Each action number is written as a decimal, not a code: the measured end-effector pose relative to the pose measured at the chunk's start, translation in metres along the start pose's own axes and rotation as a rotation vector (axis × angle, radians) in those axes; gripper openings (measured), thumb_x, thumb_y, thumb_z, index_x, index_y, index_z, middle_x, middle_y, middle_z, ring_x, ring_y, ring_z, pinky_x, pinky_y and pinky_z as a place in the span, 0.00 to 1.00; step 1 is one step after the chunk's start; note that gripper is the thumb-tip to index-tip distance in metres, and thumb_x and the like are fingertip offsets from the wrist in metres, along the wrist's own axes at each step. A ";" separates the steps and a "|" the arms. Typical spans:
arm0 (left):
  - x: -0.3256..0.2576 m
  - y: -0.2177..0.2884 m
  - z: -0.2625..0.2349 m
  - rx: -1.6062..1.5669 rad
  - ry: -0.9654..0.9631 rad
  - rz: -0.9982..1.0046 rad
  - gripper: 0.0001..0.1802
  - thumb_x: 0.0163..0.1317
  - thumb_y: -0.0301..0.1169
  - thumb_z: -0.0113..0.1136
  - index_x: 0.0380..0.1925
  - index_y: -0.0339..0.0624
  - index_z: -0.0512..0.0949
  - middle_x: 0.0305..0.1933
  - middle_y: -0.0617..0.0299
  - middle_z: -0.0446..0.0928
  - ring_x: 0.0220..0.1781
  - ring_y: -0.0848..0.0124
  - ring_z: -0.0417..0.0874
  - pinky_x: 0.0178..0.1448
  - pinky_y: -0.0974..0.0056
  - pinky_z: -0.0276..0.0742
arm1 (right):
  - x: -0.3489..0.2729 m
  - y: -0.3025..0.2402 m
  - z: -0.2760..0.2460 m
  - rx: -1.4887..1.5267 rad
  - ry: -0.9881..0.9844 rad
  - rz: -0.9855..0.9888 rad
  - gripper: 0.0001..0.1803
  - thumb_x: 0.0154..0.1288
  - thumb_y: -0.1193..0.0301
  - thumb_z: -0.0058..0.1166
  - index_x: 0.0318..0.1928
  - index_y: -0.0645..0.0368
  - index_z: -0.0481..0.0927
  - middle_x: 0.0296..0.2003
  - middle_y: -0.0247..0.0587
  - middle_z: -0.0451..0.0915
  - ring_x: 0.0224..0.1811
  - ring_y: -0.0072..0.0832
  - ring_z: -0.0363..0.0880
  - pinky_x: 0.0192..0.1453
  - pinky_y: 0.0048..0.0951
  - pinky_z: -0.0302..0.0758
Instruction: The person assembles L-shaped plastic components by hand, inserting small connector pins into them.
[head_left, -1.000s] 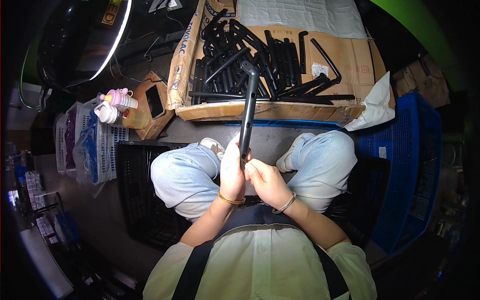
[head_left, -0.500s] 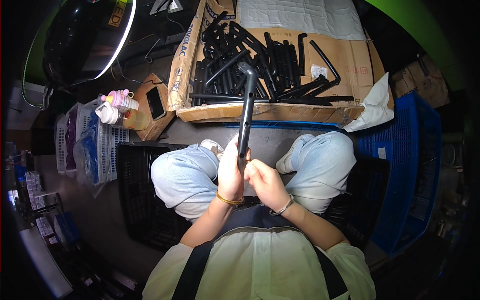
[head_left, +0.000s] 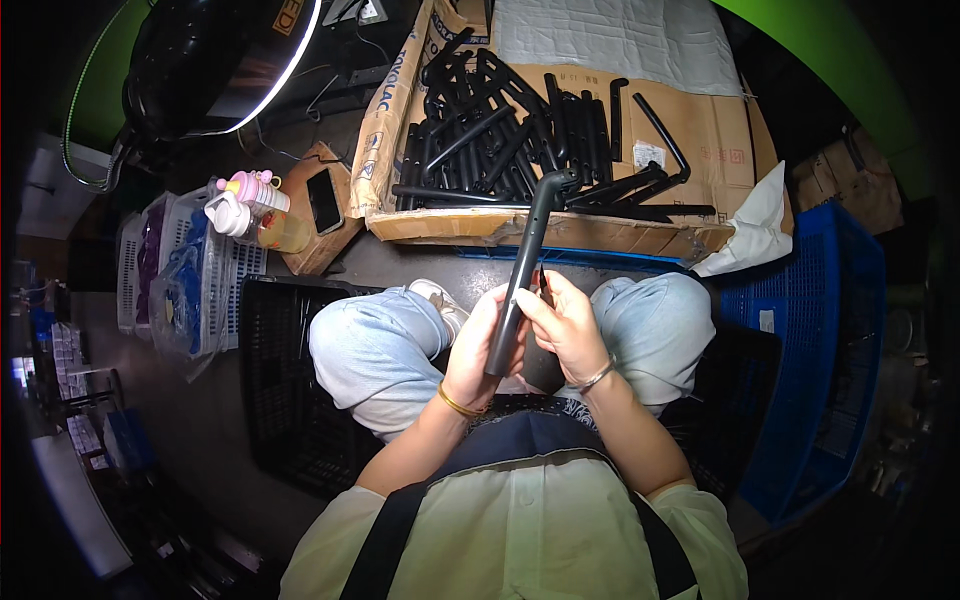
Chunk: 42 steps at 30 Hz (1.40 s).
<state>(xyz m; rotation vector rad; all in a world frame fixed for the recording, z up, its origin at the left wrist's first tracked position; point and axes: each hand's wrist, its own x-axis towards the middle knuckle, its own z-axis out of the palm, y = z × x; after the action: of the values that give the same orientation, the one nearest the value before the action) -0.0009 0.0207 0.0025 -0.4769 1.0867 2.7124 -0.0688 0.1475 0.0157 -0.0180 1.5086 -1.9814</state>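
Note:
A black bent tube (head_left: 529,255) slants up and away from my lap, its angled end toward the cardboard tray and its straight end nearest me. My left hand (head_left: 478,345) is wrapped round its lower part. From the right, my right hand (head_left: 570,328) is closed, with its thumb against the tube's side. A thin dark piece (head_left: 543,284) shows between the fingers of that hand; its kind cannot be made out. Beyond my hands, the cardboard tray (head_left: 480,229) holds a pile of similar black tubes (head_left: 470,150).
Black crates (head_left: 262,380) stand beside my knees. A blue crate (head_left: 815,340) is at the right. On the left are a phone (head_left: 324,202) on a wooden block, drink bottles (head_left: 270,225), a white basket (head_left: 215,300) and a lit lamp (head_left: 285,80).
The tube has been turned, so its row of holes no longer faces up, and its bent end has swung right. My right hand has moved up and right along it.

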 end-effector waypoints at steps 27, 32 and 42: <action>-0.007 0.004 -0.005 0.313 0.033 0.089 0.29 0.76 0.45 0.40 0.69 0.40 0.59 0.26 0.66 0.70 0.18 0.81 0.70 0.19 0.78 0.65 | -0.032 -0.015 0.007 -0.487 -0.118 -0.081 0.15 0.76 0.69 0.40 0.34 0.66 0.74 0.25 0.45 0.82 0.29 0.31 0.85 0.36 0.30 0.79; -0.007 0.004 -0.005 0.345 0.050 0.093 0.27 0.76 0.43 0.40 0.69 0.40 0.60 0.26 0.65 0.71 0.18 0.81 0.70 0.20 0.78 0.64 | -0.032 -0.016 0.003 -0.490 -0.137 -0.047 0.15 0.76 0.69 0.40 0.35 0.66 0.75 0.25 0.44 0.82 0.30 0.31 0.84 0.37 0.30 0.78; -0.010 -0.002 -0.008 0.618 0.083 0.150 0.25 0.76 0.39 0.40 0.68 0.39 0.62 0.26 0.68 0.73 0.18 0.83 0.69 0.21 0.78 0.64 | -0.029 -0.004 -0.009 -0.588 -0.161 0.019 0.16 0.74 0.66 0.43 0.33 0.64 0.77 0.26 0.50 0.81 0.30 0.38 0.82 0.38 0.35 0.75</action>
<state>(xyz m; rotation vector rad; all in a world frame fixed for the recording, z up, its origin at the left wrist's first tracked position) 0.0113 0.0157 -0.0008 -0.4106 1.9445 2.2958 -0.0514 0.1701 0.0257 -0.3967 1.9128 -1.4193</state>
